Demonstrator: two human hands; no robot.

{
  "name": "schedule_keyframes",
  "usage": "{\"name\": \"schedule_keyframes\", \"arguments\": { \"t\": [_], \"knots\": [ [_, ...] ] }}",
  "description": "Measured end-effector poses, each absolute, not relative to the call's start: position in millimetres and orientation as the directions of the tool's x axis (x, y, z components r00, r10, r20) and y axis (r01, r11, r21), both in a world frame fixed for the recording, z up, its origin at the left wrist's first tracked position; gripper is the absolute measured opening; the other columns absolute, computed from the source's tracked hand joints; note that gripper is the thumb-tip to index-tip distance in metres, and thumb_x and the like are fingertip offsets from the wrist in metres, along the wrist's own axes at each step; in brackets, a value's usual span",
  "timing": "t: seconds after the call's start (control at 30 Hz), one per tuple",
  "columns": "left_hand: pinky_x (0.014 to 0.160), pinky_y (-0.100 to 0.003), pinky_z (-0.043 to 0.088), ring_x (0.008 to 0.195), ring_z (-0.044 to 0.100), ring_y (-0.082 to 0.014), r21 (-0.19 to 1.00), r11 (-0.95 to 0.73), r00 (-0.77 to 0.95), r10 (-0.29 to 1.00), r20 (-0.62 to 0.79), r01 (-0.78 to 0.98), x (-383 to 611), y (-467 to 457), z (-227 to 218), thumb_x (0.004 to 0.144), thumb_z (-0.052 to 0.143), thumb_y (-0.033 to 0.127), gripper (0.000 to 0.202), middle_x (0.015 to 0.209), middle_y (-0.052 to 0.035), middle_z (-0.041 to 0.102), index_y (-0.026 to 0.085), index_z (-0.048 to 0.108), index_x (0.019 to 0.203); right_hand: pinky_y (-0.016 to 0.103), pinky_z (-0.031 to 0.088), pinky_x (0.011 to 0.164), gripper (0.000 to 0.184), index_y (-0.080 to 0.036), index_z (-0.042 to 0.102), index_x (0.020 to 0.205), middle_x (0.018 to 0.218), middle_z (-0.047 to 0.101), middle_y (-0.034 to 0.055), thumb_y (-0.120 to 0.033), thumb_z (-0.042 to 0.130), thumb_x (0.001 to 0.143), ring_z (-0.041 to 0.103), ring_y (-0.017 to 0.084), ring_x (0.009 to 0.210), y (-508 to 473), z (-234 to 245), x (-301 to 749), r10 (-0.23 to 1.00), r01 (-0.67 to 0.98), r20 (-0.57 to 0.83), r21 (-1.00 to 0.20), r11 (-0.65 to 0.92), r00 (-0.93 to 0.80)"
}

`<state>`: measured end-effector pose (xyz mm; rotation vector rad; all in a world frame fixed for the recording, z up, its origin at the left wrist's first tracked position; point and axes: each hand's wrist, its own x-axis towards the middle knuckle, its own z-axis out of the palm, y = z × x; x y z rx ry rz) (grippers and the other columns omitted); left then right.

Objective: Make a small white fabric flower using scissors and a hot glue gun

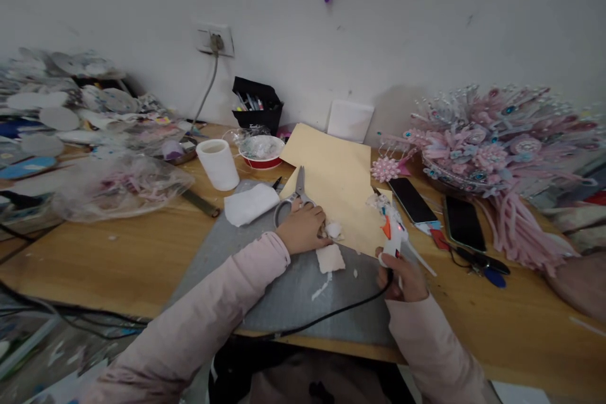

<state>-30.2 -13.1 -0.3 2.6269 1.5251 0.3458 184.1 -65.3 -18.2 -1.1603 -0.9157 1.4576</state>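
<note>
Ahead of you, an open black pencil case stands on the desk behind a red bowl and white paper roll. To your right, two smartphones lie near a pink beaded flower arrangement; to your left, a clear plastic bag.

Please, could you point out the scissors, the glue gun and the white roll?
Scissors [300, 190]: head view, where the blades meet the handles.
Glue gun [392, 243]: head view, on its white body.
White roll [218, 168]: head view, on its outer side.
</note>
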Motion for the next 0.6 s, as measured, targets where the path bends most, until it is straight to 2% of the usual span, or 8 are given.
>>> {"name": "schedule_keyframes", "arguments": {
  "t": [0.07,0.13,0.2,0.27,0.37,0.43,0.53,0.6],
  "knots": [
    [0.089,-0.048,0.021,0.093,0.049,-0.0247,0.195,-0.501,0.478,0.865,0.155,0.843,-31,-13,-2,0.067,0.054,0.053,0.042,0.095,-0.0065,0.059,0.017,0.052,0.088,0.016,0.021,0.028,0.027,-0.020,0.055,0.082,0.050,0.048,-0.0091,-0.032,0.065,0.059,0.024,0.001,0.026,-65,-9,185,0.961,-0.410,-0.257,-0.869,-0.277,-0.106],
    [0.089,-0.048,0.021,0.094,0.049,-0.0248,0.209,-0.503,0.478,0.864,0.160,0.839,-31,-13,-2,0.067,0.056,0.051,0.041,0.096,-0.0064,0.058,0.017,0.050,0.090,0.015,0.023,0.028,0.032,-0.023,0.056,0.087,0.060,0.052,-0.0090,-0.034,0.066,0.059,0.026,0.001,0.027,-64,-1,186,0.955,-0.553,-0.254,-0.780,-0.295,-0.151],
    [0.089,-0.047,0.021,0.094,0.048,-0.0244,0.226,-0.495,0.469,0.868,0.161,0.839,-31,-14,-2,0.066,0.057,0.048,0.040,0.095,-0.0059,0.058,0.018,0.048,0.091,0.017,0.024,0.028,0.033,-0.023,0.058,0.090,0.056,0.049,-0.0092,-0.044,0.060,0.064,0.026,0.002,0.026,-61,4,189,0.947,-0.610,-0.255,-0.725,-0.321,-0.196],
    [0.089,-0.047,0.022,0.092,0.049,-0.0236,0.242,-0.476,0.450,0.879,0.158,0.846,-30,-15,-2,0.065,0.059,0.047,0.040,0.093,-0.0054,0.058,0.018,0.047,0.089,0.018,0.024,0.027,0.036,-0.024,0.058,0.092,0.049,0.045,-0.0095,-0.051,0.053,0.069,0.026,0.004,0.025,-59,7,192,0.945,-0.611,-0.250,-0.720,-0.327,-0.212],
    [0.089,-0.046,0.023,0.090,0.050,-0.0228,0.253,-0.450,0.422,0.893,0.158,0.857,-30,-16,-1,0.065,0.059,0.047,0.040,0.090,-0.0056,0.057,0.018,0.046,0.089,0.019,0.024,0.027,0.036,-0.025,0.058,0.095,0.044,0.044,-0.0092,-0.052,0.051,0.071,0.028,0.006,0.025,-59,12,195,0.967,-0.531,-0.216,-0.808,-0.256,-0.137],
    [0.089,-0.046,0.023,0.089,0.049,-0.0226,0.248,-0.455,0.426,0.890,0.164,0.855,-29,-16,-1,0.066,0.057,0.047,0.039,0.090,-0.0056,0.057,0.018,0.045,0.088,0.019,0.026,0.028,0.037,-0.024,0.059,0.092,0.044,0.049,-0.0072,-0.050,0.056,0.067,0.035,0.007,0.027,-60,15,194,0.980,-0.405,-0.198,-0.897,-0.176,0.014],
    [0.089,-0.046,0.022,0.090,0.048,-0.0230,0.212,-0.487,0.456,0.871,0.181,0.847,-29,-16,-3,0.068,0.055,0.048,0.036,0.090,-0.0058,0.057,0.018,0.046,0.087,0.020,0.029,0.031,0.036,-0.017,0.062,0.081,0.045,0.056,-0.0022,-0.046,0.065,0.059,0.042,0.009,0.032,-63,18,190,0.937,-0.140,-0.164,-0.982,-0.125,0.310],
    [0.090,-0.047,0.020,0.090,0.048,-0.0234,0.185,-0.501,0.471,0.863,0.184,0.845,-30,-16,-3,0.069,0.053,0.048,0.036,0.090,-0.0059,0.057,0.018,0.047,0.087,0.021,0.030,0.031,0.032,-0.014,0.062,0.069,0.043,0.057,-0.0002,-0.043,0.068,0.056,0.042,0.010,0.032,-66,19,189,0.911,-0.011,-0.114,-0.993,-0.119,0.396]
  ]
}}
